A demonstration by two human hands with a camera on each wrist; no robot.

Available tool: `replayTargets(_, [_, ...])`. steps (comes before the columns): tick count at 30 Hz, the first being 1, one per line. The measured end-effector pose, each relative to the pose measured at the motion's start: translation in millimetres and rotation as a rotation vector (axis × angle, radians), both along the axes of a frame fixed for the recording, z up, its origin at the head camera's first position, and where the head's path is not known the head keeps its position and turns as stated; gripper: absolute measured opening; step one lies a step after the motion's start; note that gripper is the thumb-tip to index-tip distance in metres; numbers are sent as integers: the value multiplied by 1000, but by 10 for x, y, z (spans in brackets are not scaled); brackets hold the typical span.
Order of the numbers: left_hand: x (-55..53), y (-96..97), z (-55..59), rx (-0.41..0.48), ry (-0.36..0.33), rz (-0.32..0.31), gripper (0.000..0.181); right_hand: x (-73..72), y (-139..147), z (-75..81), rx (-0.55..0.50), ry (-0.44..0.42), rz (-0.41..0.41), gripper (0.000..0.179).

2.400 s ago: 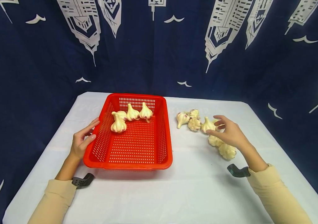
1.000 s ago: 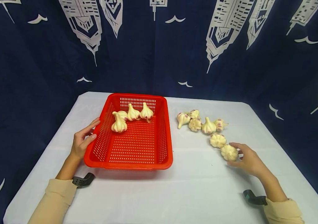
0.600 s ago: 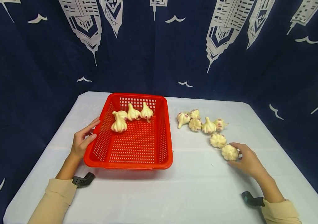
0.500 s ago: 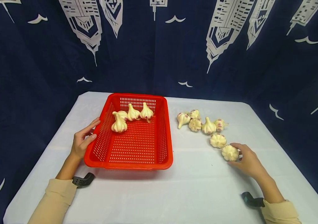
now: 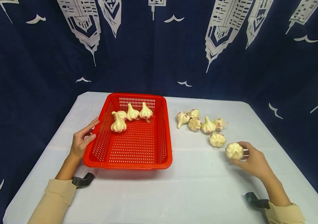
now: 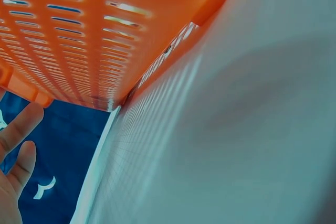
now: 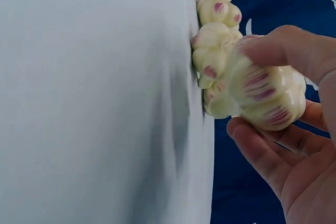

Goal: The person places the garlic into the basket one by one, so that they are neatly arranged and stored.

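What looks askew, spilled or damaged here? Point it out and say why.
The backdrop looks odd: its printed towers point downward, as if hung upside down. The garlic and basket show no visible damage, and I see no spill.

From my position, a dark blue curtain forms the far side of the work area and continues along the left and right. Its print consists of white buildings, inverted with spires downward, and small white curved marks. A white table stands before it, both far corners angled. Lighting across the table is even; shadows are soft-edged.
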State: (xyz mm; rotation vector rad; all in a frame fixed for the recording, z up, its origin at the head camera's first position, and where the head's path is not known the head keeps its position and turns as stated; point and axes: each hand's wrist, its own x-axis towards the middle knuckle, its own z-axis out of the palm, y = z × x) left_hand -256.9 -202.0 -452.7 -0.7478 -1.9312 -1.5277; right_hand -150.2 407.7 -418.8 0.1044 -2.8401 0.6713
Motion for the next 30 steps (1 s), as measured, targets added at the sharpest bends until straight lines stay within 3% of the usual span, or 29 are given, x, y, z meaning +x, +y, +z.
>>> replayTargets(7, [7, -3, -14, -2, -3, 1, 48, 13, -25, 54, -35, 59, 19, 79])
replayTargets(13, [3, -4, -11, -3, -1, 0, 48, -4, -94, 99, -134, 82, 33, 76])
replayTargets(21, [9, 3, -13, -2, 6, 3, 47, -88, -238, 139, -194, 138, 84, 71])
replayTargets(30, [2, 3, -15, -7, 11, 12, 47, -197, -408, 120, -258, 144, 139, 72])
